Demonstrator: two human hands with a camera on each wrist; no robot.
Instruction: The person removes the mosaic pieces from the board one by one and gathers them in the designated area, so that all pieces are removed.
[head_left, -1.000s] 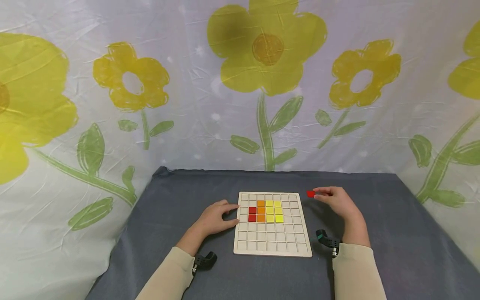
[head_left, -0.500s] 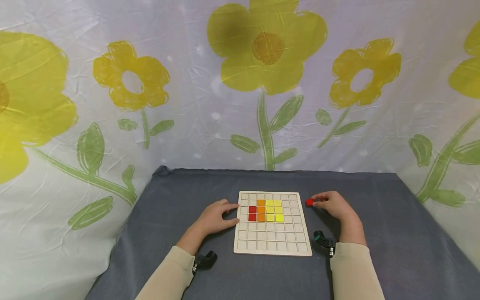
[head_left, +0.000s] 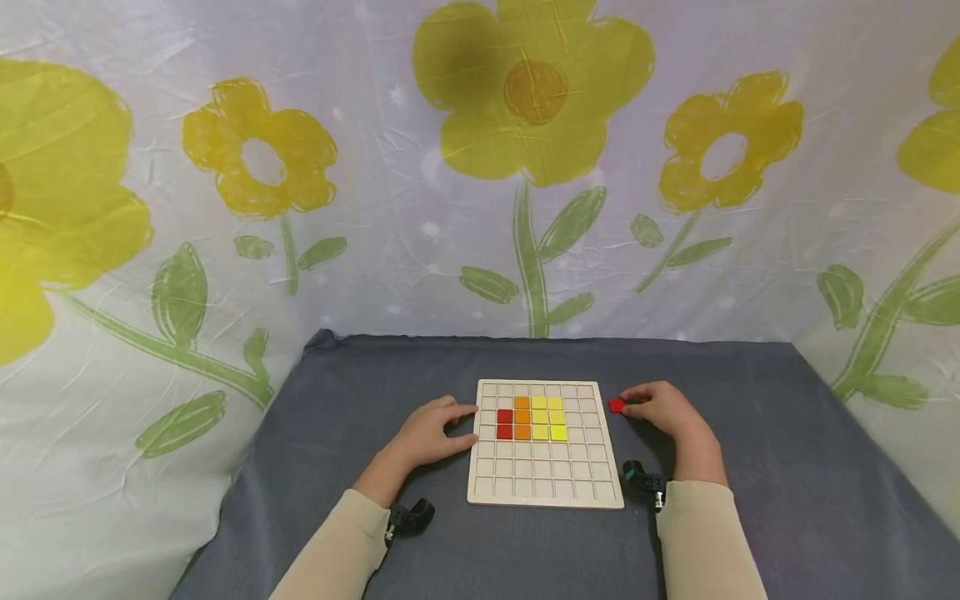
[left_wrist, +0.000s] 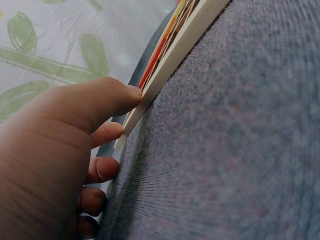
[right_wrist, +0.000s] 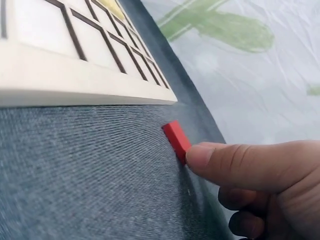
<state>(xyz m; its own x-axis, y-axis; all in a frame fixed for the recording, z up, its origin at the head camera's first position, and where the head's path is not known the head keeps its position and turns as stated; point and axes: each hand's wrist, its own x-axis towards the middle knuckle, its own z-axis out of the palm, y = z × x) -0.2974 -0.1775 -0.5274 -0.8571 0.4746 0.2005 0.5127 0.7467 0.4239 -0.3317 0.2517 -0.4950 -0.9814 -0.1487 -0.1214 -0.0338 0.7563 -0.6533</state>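
A pale wooden grid board (head_left: 546, 483) lies on the dark cloth. On it sit red tiles (head_left: 505, 424), orange tiles (head_left: 522, 417) and yellow tiles (head_left: 548, 417), grouped in adjoining columns. My left hand (head_left: 426, 432) touches the board's left edge with spread thumb and forefinger; the left wrist view shows the thumb tip against that edge, other fingers bent below. Just beyond the board's right edge, my right hand (head_left: 667, 408) pinches a loose red square tile (right_wrist: 176, 139) between thumb and fingers. In the right wrist view this tile is tilted and apart from the board.
A dark grey cloth (head_left: 420, 367) covers the table. Behind it hangs a pale curtain (head_left: 390, 250) printed with yellow flowers and green leaves. Black camera mounts sit on the left wrist (head_left: 410, 518) and the right wrist (head_left: 643, 479).
My right hand has come nearer to me and slightly left with the red tile, which has also turned. The left hand and the board's tiles stay as they were.
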